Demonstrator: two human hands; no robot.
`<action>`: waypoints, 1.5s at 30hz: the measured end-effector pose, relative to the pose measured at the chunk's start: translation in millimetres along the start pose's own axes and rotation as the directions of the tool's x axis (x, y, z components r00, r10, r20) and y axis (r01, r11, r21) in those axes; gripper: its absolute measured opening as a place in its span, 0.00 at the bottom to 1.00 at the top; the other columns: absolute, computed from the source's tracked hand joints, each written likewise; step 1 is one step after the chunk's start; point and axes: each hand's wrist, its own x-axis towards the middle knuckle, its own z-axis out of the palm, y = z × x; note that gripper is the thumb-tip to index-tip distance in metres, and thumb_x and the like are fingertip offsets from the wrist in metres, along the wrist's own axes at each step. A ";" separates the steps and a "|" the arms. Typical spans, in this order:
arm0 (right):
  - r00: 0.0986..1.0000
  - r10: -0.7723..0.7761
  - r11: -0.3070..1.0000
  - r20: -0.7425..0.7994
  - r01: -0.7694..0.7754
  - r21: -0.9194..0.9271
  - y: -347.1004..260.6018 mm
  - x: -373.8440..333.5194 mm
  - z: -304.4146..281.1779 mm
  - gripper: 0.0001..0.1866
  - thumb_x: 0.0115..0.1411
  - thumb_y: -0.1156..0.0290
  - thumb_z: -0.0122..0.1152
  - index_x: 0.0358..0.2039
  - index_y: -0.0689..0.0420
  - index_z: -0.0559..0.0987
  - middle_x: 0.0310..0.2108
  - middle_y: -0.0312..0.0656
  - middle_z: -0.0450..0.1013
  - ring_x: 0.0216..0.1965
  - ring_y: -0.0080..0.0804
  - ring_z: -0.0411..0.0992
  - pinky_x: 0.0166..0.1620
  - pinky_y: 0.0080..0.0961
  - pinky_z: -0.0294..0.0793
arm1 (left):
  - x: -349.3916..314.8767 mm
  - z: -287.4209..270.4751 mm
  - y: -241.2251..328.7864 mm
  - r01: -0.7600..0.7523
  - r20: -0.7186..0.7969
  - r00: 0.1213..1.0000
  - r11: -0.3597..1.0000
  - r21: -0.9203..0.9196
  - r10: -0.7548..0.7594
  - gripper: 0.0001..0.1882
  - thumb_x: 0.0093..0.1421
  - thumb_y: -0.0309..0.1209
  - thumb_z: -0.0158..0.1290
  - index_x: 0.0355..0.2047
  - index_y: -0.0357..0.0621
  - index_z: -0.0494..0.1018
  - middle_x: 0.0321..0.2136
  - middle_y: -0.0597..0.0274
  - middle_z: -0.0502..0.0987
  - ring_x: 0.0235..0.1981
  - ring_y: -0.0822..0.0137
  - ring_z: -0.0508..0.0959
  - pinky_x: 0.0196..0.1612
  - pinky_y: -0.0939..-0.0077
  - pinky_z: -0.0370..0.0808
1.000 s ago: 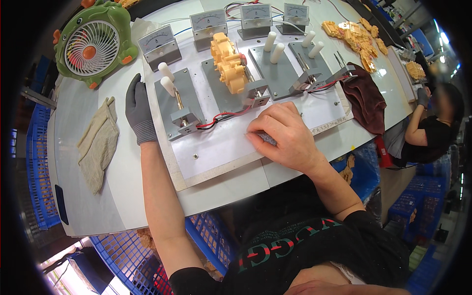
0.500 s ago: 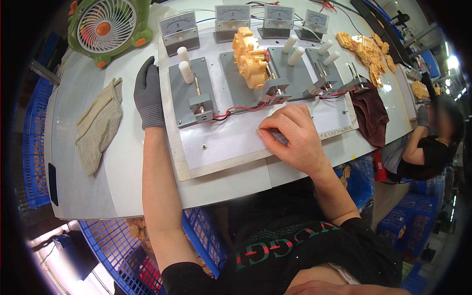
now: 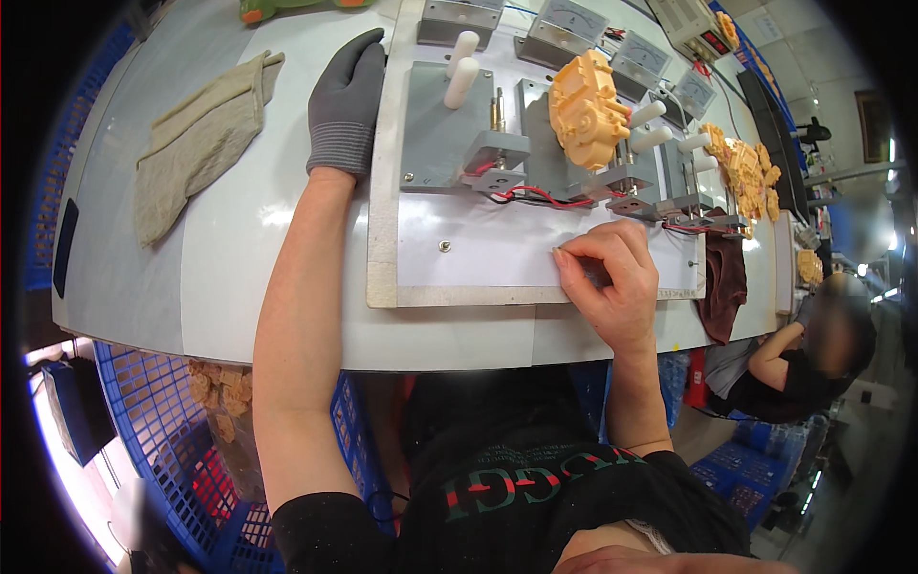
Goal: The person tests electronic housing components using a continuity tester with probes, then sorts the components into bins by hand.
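My left hand (image 3: 342,110), in a grey glove with a ribbed cuff, lies along the left edge of a white-topped board (image 3: 507,260), its fingers stretched out. My bare right hand (image 3: 617,287) hovers over or rests on the board's front part; I cannot tell which. Its thumb and forefinger are pinched together, and anything between them is too small to make out. Behind it, a yellow-orange plastic gear housing (image 3: 585,110) sits on one of several grey test fixtures. The leftmost fixture (image 3: 442,134) carries white pegs (image 3: 461,83), a metal pin and red and black wires (image 3: 540,197).
Analog meters (image 3: 566,27) line the board's back. Yellow parts (image 3: 751,177) are heaped at the right, near a dark red cloth (image 3: 724,287). A beige cloth (image 3: 196,148) lies left. Blue baskets (image 3: 129,392) stand below the table; another person (image 3: 794,354) sits at right.
The view has shifted, so the green fan is now mostly out of frame and a box with a red display shows at the top right. Both hands keep nearly the same pose.
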 end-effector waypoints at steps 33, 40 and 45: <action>1.000 0.019 1.000 -0.011 -0.019 -0.013 -1.3 -2.2 1.8 0.10 0.49 0.77 0.75 0.29 0.53 0.81 0.28 0.34 0.75 0.34 0.34 0.72 0.43 0.31 0.67 | -1.3 0.3 -1.0 -0.014 -0.006 1.000 0.999 0.042 0.015 0.21 0.68 0.43 0.50 0.55 0.48 0.80 0.50 0.56 0.83 0.52 0.62 0.80 0.60 0.71 0.72; 1.000 0.012 1.000 -0.009 -0.012 -0.011 -1.2 -1.5 1.8 0.09 0.49 0.78 0.74 0.29 0.53 0.81 0.28 0.33 0.75 0.33 0.33 0.72 0.42 0.31 0.66 | -1.2 0.3 -1.2 -0.023 -0.008 1.000 0.999 0.030 0.023 0.21 0.68 0.42 0.51 0.56 0.48 0.79 0.51 0.56 0.83 0.52 0.62 0.80 0.60 0.72 0.72; 1.000 0.003 1.000 -0.012 -0.004 -0.017 -1.7 -0.7 1.5 0.09 0.49 0.77 0.74 0.29 0.53 0.81 0.28 0.33 0.75 0.33 0.32 0.72 0.42 0.31 0.66 | -1.4 0.4 -1.2 -0.008 -0.004 1.000 1.000 0.011 0.009 0.21 0.68 0.42 0.51 0.56 0.48 0.79 0.51 0.56 0.83 0.52 0.62 0.80 0.59 0.72 0.72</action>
